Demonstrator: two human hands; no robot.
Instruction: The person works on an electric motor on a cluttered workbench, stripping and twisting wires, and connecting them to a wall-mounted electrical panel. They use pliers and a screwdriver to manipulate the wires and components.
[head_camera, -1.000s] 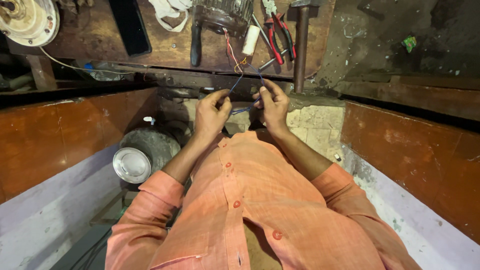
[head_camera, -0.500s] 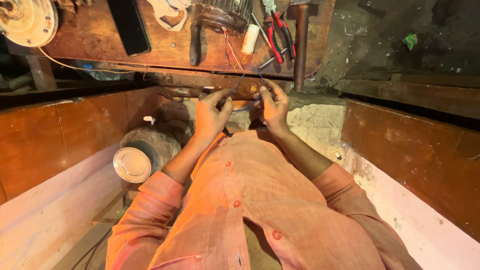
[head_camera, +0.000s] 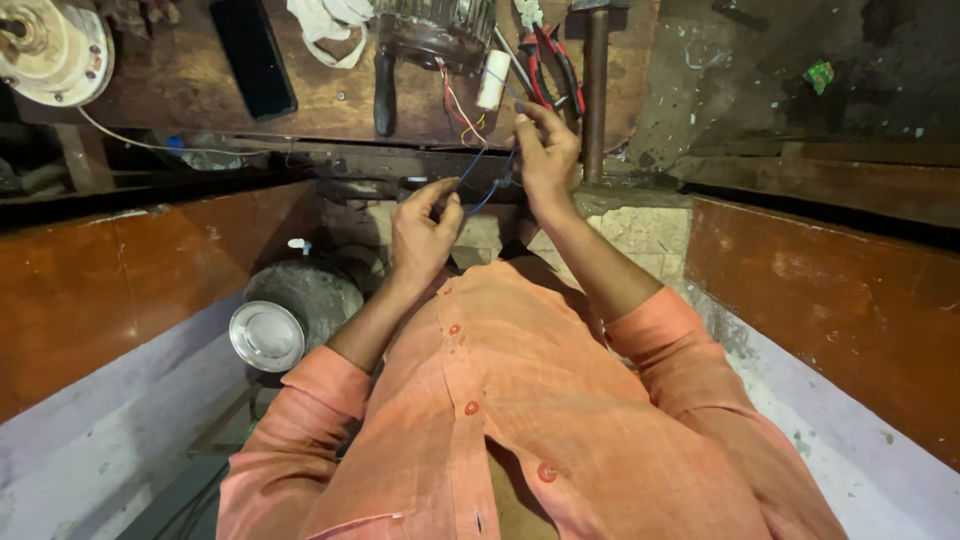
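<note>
My left hand (head_camera: 425, 225) pinches the lower end of a thin blue wire (head_camera: 478, 170) just below the wooden workbench (head_camera: 330, 90). My right hand (head_camera: 545, 150) is raised higher and grips the same wire's upper part near the bench edge. The wire runs toward a dark motor (head_camera: 435, 30) on the bench, together with red and yellow wires (head_camera: 455, 105). A small white cylinder (head_camera: 492, 78) lies beside my right hand. My orange shirt fills the lower middle.
On the bench lie a black phone (head_camera: 252, 55), a black-handled tool (head_camera: 384, 90), red-handled pliers (head_camera: 555, 60), white cloth (head_camera: 325, 25), a round cream fan part (head_camera: 50, 50) and an upright metal rod (head_camera: 594, 90). Below stands a grey pot with a shiny lid (head_camera: 268, 335). Brown panels flank both sides.
My right hand has risen toward the bench top, stretching the blue wire away from my left hand. The left hand stays low. The camera view has shifted closer to the bench.
</note>
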